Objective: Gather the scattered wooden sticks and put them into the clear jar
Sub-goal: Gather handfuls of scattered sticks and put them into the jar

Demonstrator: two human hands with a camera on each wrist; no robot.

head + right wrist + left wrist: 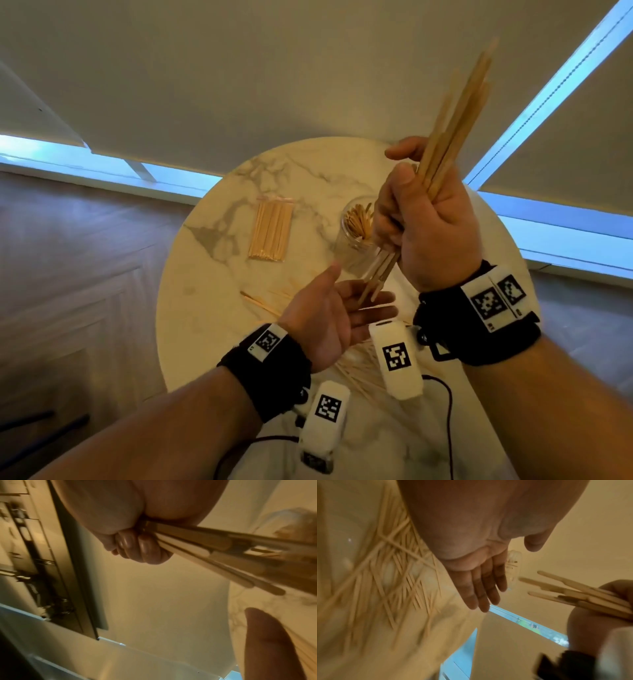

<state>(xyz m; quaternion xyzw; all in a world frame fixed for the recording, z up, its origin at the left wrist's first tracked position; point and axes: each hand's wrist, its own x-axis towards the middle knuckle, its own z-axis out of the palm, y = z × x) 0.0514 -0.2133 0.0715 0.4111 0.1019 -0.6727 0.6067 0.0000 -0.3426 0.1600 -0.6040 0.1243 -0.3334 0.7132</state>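
My right hand (414, 219) grips a bundle of long flat wooden sticks (459, 116), raised over the round marble table (212, 308); the bundle (214, 547) runs through the curled fingers (137, 547). The sticks' lower ends (376, 277) point down at my left hand (342, 315), which lies palm up with straight fingers (481, 588) just under them. Behind the right hand stands the clear jar (356, 229), partly hidden, with several sticks in it. Thin scattered sticks (393, 572) lie on the table under my hands.
A sealed clear pack of sticks (270, 233) lies left of the jar. More loose thin sticks (263, 303) lie at the table's left front. Camera cables (445, 411) run over the near edge. Wooden floor (68, 274) surrounds the table.
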